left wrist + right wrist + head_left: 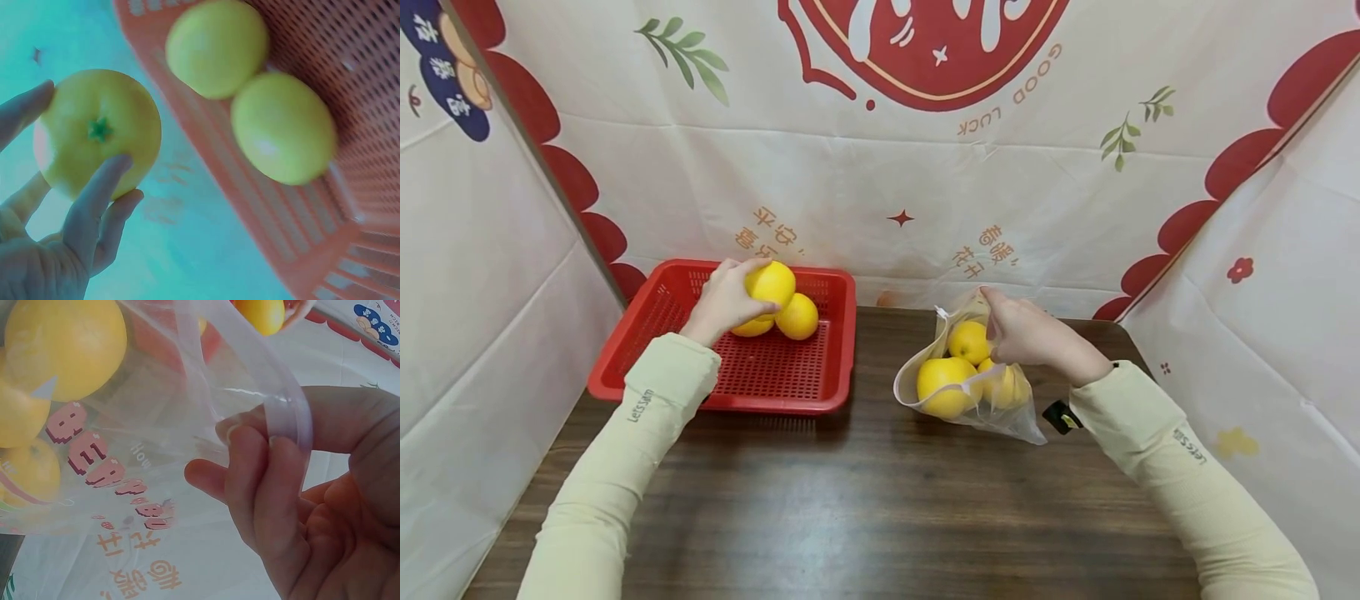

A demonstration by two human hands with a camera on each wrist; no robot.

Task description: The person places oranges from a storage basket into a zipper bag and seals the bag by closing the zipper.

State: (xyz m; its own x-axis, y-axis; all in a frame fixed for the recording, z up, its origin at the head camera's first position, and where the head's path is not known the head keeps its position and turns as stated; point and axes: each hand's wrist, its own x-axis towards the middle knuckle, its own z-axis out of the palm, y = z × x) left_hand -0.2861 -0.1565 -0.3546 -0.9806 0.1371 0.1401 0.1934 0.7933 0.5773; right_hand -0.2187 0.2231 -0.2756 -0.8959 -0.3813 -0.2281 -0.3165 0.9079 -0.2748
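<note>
Thumb and fingers of my left hand (718, 304) grip a round yellow orange (772, 284) above the red plastic basket (775, 375). Its green star-shaped stem end shows in the left wrist view. Below it, two more oranges (797, 317) lie side by side in the basket; one is partly hidden by the held fruit. At the right, my right hand (1030, 329) pinches the edge of a clear zip bag (1018, 423), its mouth gaping towards the basket. Three oranges (946, 385) sit inside it. Printed red letters (115, 478) mark the bag in the right wrist view.
The basket stands at the left of a dark wooden table (850, 508), near the back. A printed white cloth (850, 175) rises behind the table, with more cloth on both sides. A small black object (1060, 417) shows beside my right cuff.
</note>
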